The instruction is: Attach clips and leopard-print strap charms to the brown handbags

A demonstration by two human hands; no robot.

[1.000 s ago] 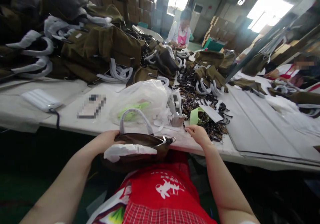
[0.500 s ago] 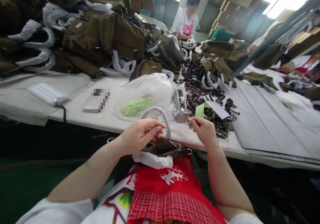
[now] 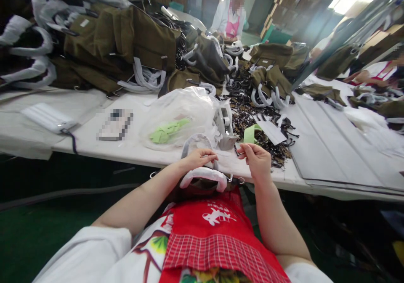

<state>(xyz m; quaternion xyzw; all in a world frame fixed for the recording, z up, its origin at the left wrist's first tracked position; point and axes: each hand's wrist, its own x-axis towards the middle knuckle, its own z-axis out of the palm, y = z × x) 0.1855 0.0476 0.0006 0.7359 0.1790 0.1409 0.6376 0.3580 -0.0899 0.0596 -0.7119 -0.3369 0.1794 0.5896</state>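
Brown fabric bag (image 3: 203,184), soft, is set at the table edge against the red apron (image 3: 217,215); its curved front handle (image 3: 203,173) and rear handle (image 3: 198,137) are wrapped in pale, crinkly paper. Left hand (image 3: 202,158) is placed over the rear handle, fingers loosely curled; whether it is gripped cannot be told. Thumb and fingers of right hand (image 3: 256,156) are pinched together on a small dark piece (image 3: 236,149), its details too small to be made out. Bag is positioned below the left hand, left of and below the right. Space beyond is crowded by thin, cloudy plastic bag (image 3: 176,110), metal tape dispenser (image 3: 226,136), tangled black cords (image 3: 280,159) and green tape roll (image 3: 249,135).
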